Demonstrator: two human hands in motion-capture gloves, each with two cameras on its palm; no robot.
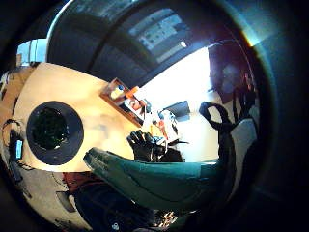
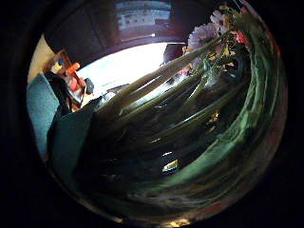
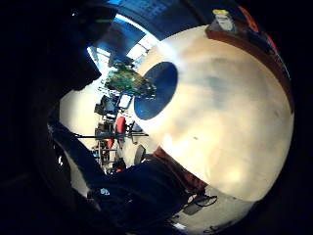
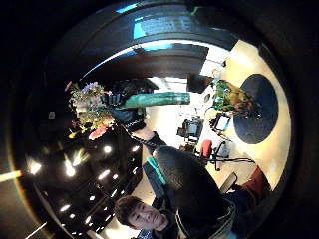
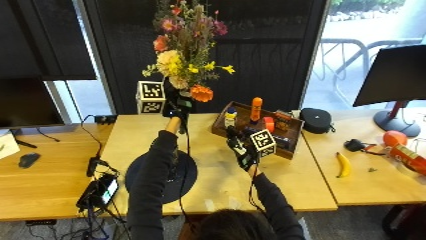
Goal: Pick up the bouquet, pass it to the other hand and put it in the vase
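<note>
Two gloved hands are raised over the table [image 5: 219,185]. Left arm is stretched up and forward, toward 12 o'clock from the person, with the left hand [image 5: 174,111] lifted well clear of the tabletop. Right forearm reaches toward 1 o'clock, and the right hand [image 5: 241,149] hovers low, near the wooden tray [image 5: 225,126], apart from the flowers.

Bouquet [image 5: 183,47] stands upright in the left hand, blooms uppermost. Its stems [image 2: 156,109] fill the left thumb-side palm view. The right thumb-side palm view shows that hand wrapped round the green stems just below the blooms, so the grip is clamped on the bouquet.

Vase [image 4: 232,99] stands on a dark round mat [image 5: 190,172] at about 10 o'clock from the person's head. From the outside view the left sleeve [image 5: 150,185] covers the vase almost wholly, and only the mat's edge is plain. The stems' lower ends are hidden behind the left hand and forearm.

Right hand's fingers are hard to make out. They appear loosely bent, with nothing seen between them; they touch neither bouquet nor tray as far as can be judged. Tray contents are too small to identify beyond an orange bottle [image 5: 256,109].
</note>
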